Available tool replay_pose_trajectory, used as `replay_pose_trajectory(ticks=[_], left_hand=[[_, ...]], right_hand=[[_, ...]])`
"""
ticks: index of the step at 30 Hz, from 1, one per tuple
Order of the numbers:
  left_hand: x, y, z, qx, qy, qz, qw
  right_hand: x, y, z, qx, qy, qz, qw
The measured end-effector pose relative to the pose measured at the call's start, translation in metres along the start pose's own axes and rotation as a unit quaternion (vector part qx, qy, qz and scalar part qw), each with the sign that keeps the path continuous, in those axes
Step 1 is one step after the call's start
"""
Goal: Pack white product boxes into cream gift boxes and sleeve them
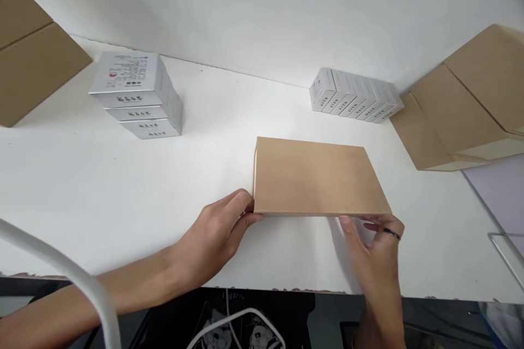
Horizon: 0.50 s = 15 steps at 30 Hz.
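A flat brown cardboard box (317,177) is in front of me over the white table, its plain top face up. My left hand (216,226) pinches its near left corner, thumb at the front edge and fingers curled round the left side. My right hand (374,248), with a dark ring on one finger, grips the near edge toward the right corner. Its thumb lies against the front edge and the other fingers are partly hidden beneath the box. What the box contains, if anything, cannot be seen.
Small white printed boxes (137,95) are stacked at the left. Several more white boxes (354,95) stand in a row against the wall. Open brown cardboard (458,114) lies at right, another piece (36,73) at far left. A white curved tube (77,272) crosses the lower left.
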<state>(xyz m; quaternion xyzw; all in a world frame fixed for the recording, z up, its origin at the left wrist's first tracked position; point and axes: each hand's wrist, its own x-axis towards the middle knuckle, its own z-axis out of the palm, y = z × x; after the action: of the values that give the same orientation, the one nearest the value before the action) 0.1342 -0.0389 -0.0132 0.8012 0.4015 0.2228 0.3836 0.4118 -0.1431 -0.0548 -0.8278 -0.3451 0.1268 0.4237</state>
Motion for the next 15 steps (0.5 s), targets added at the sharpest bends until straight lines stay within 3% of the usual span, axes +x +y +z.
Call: replay_pose_trajectory(ticks=[10,15], left_hand=[[0.0,0.007,0.006,-0.039,0.076,-0.051,0.995],[-0.004,0.008,0.012,-0.09,0.036,-0.095,0.991]], right_hand=[[0.002,0.006,-0.005,-0.038,0.001,0.043,0.998],[0.003,0.006,-0.003,-0.041,-0.022,0.068,0.997]])
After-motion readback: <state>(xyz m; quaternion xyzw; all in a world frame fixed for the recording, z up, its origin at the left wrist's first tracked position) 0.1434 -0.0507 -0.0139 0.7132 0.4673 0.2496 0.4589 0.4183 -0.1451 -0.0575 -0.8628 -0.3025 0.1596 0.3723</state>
